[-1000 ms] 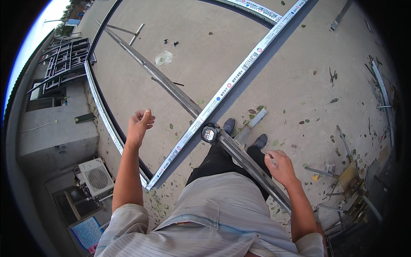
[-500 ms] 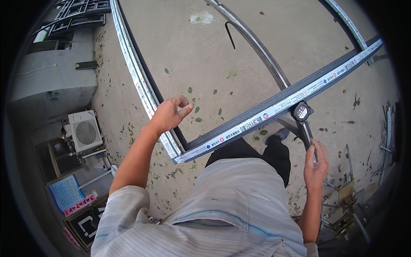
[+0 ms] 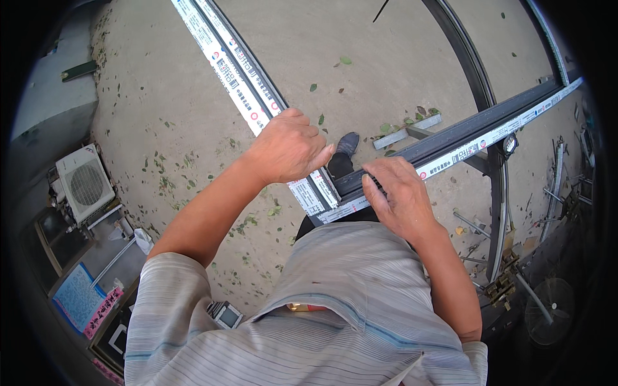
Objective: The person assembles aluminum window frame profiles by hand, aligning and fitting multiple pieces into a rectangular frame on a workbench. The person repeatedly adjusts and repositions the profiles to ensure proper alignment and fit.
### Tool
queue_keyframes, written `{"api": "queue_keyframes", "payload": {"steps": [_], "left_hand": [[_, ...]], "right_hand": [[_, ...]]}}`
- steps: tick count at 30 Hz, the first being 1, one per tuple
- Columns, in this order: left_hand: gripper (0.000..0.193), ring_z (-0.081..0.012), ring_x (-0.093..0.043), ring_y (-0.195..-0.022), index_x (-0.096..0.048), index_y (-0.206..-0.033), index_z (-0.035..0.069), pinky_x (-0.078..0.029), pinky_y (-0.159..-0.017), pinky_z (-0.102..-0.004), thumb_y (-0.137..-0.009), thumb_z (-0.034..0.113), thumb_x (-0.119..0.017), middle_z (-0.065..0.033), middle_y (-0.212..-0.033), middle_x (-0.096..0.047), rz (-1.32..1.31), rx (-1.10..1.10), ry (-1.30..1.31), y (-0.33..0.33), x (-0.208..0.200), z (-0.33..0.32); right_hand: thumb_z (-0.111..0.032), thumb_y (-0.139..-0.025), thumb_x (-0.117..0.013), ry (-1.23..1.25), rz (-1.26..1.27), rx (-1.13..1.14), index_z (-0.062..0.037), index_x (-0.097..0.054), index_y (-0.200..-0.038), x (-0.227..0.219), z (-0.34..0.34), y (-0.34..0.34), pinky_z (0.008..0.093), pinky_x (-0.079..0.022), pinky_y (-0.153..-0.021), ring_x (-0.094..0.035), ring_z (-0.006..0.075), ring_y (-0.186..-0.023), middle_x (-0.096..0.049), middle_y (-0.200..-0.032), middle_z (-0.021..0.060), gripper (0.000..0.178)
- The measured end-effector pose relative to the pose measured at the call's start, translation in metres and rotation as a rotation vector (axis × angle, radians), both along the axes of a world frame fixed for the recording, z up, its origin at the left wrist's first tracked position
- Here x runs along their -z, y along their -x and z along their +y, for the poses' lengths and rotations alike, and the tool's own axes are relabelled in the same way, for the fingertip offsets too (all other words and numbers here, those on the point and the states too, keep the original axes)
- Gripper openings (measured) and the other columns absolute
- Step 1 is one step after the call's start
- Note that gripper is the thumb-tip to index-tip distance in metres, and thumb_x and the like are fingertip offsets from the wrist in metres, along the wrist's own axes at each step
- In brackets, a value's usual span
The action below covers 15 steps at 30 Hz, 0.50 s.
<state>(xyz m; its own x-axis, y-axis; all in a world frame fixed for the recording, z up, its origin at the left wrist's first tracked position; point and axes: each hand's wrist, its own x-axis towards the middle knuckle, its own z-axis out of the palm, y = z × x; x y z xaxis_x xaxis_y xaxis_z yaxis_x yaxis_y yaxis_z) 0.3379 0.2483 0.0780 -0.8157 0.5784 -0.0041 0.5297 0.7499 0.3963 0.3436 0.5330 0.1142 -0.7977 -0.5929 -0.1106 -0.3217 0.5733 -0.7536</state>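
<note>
A large dark metal window or door frame (image 3: pixel 444 149), covered in printed white film, lies in front of me with a corner close to my waist. My left hand (image 3: pixel 290 147) is closed round its left bar, a little above that corner. On the near bar, just right of the corner, rests my right hand (image 3: pixel 399 193), its fingers bent over the bar and the thumb on the near side. A round black tape measure (image 3: pixel 510 144) sits at the outer edge of the near bar, by a dark curved support bar (image 3: pixel 497 219).
A loose metal strip (image 3: pixel 407 132) lies on the leaf-strewn concrete floor (image 3: pixel 257 219) beyond the near bar. An air-conditioner unit (image 3: pixel 85 183) stands by the left wall. At the lower right are metal tools (image 3: pixel 505 286) and a round fan-like guard (image 3: pixel 549 311).
My right hand has let go of the dark support bar at the right and come onto the frame's near bar. The left hand has closed on the left bar. My view has shifted rightward.
</note>
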Motion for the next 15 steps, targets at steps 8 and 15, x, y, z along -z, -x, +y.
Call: {"api": "queue_keyframes", "payload": {"steps": [8,15], "left_hand": [[0.053,-0.0344,-0.062,-0.061,-0.065,-0.060,0.010,-0.052,-0.072,-0.0466,-0.107,0.033,-0.060,-0.0108,-0.060,-0.063,0.001,0.069,0.101,0.006,0.006,-0.001],[0.061,-0.0404,-0.066,-0.064,-0.068,-0.063,0.006,-0.054,-0.068,-0.0528,-0.111,0.040,-0.051,-0.0175,-0.063,-0.066,-0.111,0.098,0.262,0.015,0.000,0.004]], "right_hand": [[-0.012,-0.099,-0.074,-0.072,0.076,-0.014,0.0023,-0.078,-0.114,0.004,-0.011,-0.043,0.0521,-0.048,-0.119,-0.070,0.0392,-0.115,-0.075,-0.117,0.0178,0.022],[0.002,-0.094,-0.075,-0.077,0.254,0.282,0.0039,-0.077,-0.117,-0.005,0.007,-0.101,0.0489,-0.056,-0.105,-0.068,0.0415,-0.122,-0.073,-0.122,0.0204,0.024]]}}
